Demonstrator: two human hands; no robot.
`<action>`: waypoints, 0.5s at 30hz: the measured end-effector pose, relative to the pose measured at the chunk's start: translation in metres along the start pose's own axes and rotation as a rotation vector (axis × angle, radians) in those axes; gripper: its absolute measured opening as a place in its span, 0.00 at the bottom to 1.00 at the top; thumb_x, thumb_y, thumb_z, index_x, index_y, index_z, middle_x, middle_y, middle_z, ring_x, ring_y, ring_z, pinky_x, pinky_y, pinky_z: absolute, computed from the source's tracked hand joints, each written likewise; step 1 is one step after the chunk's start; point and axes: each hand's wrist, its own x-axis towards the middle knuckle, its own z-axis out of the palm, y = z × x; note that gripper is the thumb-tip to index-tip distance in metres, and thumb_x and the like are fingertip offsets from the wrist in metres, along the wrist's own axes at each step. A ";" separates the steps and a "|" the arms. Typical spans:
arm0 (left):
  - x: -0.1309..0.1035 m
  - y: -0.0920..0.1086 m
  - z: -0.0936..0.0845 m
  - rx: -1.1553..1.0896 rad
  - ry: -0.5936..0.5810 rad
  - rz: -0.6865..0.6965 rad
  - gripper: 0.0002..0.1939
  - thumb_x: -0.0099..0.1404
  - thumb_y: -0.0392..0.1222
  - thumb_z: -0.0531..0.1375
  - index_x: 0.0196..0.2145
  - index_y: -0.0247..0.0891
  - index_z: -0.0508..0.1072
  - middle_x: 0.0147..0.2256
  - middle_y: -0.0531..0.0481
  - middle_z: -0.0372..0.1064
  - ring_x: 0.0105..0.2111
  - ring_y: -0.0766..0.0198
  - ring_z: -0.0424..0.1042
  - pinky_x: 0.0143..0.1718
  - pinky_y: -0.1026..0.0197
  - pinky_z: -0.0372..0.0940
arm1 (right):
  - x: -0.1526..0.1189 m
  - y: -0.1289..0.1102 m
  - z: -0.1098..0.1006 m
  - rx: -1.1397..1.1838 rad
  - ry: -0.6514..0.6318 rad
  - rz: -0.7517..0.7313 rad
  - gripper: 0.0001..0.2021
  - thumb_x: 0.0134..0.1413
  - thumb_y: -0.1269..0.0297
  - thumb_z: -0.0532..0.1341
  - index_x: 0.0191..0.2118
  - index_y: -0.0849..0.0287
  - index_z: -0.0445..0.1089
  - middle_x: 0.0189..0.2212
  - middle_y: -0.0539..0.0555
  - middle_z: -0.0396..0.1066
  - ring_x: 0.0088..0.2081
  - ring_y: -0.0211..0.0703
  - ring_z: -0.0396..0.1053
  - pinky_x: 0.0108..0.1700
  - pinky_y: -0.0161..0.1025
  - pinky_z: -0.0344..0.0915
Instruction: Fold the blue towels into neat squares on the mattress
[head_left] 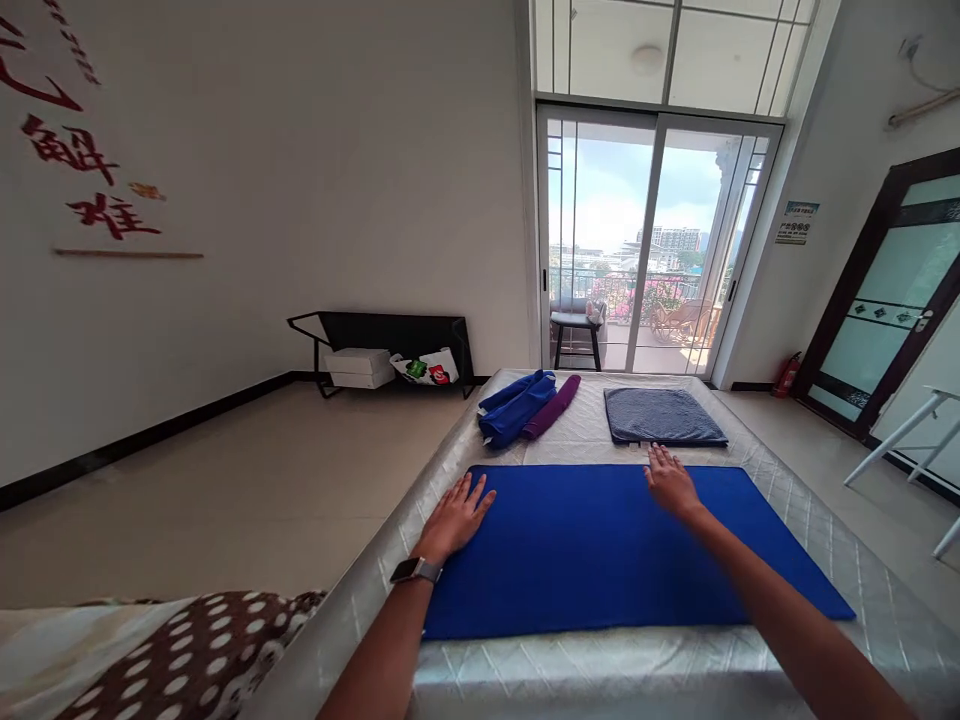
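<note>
Hands worked flat over a blue cloth [592, 560] in the head camera's view, the cloth spread smooth across the near part of a pale quilted mattress [877, 600]. The left hand [454, 520], a dark-faced watch [415, 570] on its wrist, rested palm down on the cloth's far left corner, its fingers spread and gripping nothing. The right hand [673, 486] reached over the far edge, its fingers straight and held nearly together, likewise gripping nothing. Their tips came up to a grey towel [664, 415] lying flat beyond; whether they touched it could not be told.

To the towel's left, a bundled blue cloth [517, 408] lay beside a rolled purple cloth [555, 408]. A brown blanket with white dots [180, 660] showed at lower left. Against the wall, a black rack [382, 330] stood over white boxes [356, 368] and a printed bag [427, 368]. Glass sliding doors [658, 150] opened the view to a balcony and buildings, while a red fire extinguisher [787, 375] stood near a dark-framed door [886, 310].
</note>
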 end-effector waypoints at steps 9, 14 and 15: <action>-0.004 0.000 -0.004 0.071 -0.028 -0.012 0.34 0.75 0.56 0.42 0.72 0.36 0.52 0.72 0.36 0.45 0.72 0.50 0.47 0.69 0.44 0.46 | -0.008 -0.140 0.045 0.235 -0.184 -0.266 0.38 0.70 0.47 0.39 0.74 0.71 0.44 0.74 0.62 0.40 0.74 0.49 0.35 0.73 0.49 0.36; -0.003 -0.006 0.002 0.065 0.006 0.012 0.33 0.75 0.55 0.41 0.71 0.38 0.56 0.71 0.38 0.48 0.71 0.49 0.48 0.69 0.44 0.47 | -0.002 -0.052 0.042 0.143 -0.207 -0.141 0.39 0.69 0.44 0.37 0.74 0.68 0.43 0.74 0.60 0.38 0.74 0.47 0.35 0.73 0.47 0.34; -0.002 -0.007 0.004 0.059 0.019 0.025 0.33 0.75 0.55 0.41 0.70 0.38 0.56 0.71 0.39 0.50 0.71 0.50 0.48 0.69 0.44 0.48 | -0.001 -0.025 0.040 0.115 -0.204 -0.101 0.38 0.70 0.45 0.37 0.74 0.68 0.42 0.74 0.60 0.38 0.74 0.46 0.35 0.73 0.47 0.34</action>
